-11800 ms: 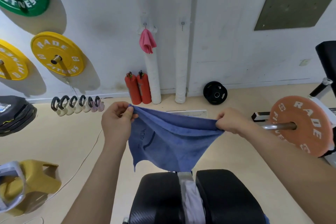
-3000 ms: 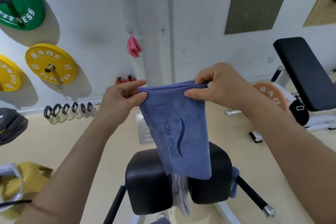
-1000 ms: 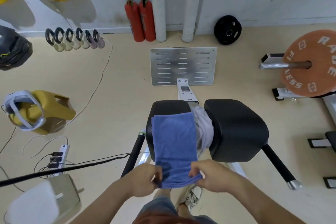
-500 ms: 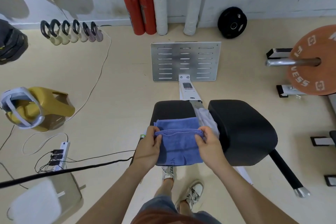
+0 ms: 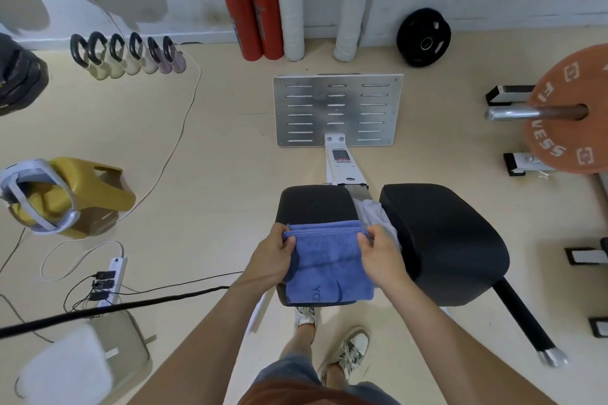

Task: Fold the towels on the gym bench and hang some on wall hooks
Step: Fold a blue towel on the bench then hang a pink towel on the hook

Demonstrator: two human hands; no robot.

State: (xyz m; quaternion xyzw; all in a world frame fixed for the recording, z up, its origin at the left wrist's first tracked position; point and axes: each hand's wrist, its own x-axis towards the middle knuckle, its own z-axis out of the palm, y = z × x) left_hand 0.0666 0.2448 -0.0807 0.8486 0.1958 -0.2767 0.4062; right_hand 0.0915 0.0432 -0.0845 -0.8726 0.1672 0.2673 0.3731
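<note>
Left hand (image 5: 276,253) pinches the far left corner of the blue towel (image 5: 329,270), thumb on top, fingers curled round the stacked edge. Right hand (image 5: 378,256) pinches the far right corner the same way. Change noted: one second back the towel lies as a long strip down the left pad of the bench (image 5: 316,204), both hands at its near end. Half a second back that end is on its way to the far end. Now the two ends meet and the strip is halved into a compact rectangle on the near part of the left pad, its near edge at or just over the pad's near edge. We judge this towel's fold essentially done; what remains is to let go and flatten it. A pale towel (image 5: 375,215) sits bunched in the gap between the two pads, just beside the right hand, not yet folded. No wall hooks are in view.
</note>
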